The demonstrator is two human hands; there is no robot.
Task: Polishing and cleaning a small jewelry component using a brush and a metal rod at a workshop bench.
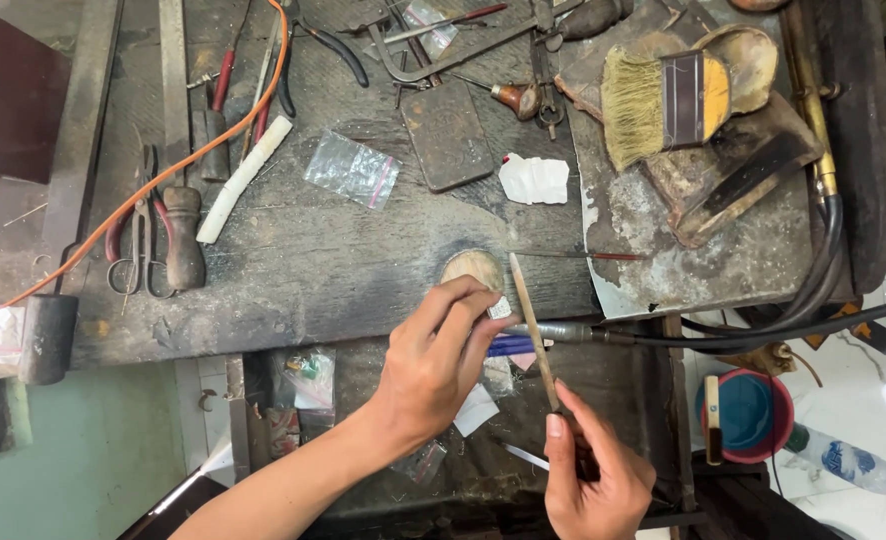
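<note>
Fingertips of the left hand (441, 362) pinch a small pale silvery metal piece (500, 308) at the near edge of the dark, worn wooden workbench (313, 260), just beside a rounded wooden peg (473, 268) on that edge. To its right, the right hand (595, 480) is closed around the near end of a slim, pointed needle file (533, 328) that slants up and leftwards, passing just right of the piece. Farther off lie a crumpled white scrap (534, 180), a clear plastic bag (352, 168), a straw-bristled brush (673, 95) far right, and scissors (141, 240) far left.
</note>
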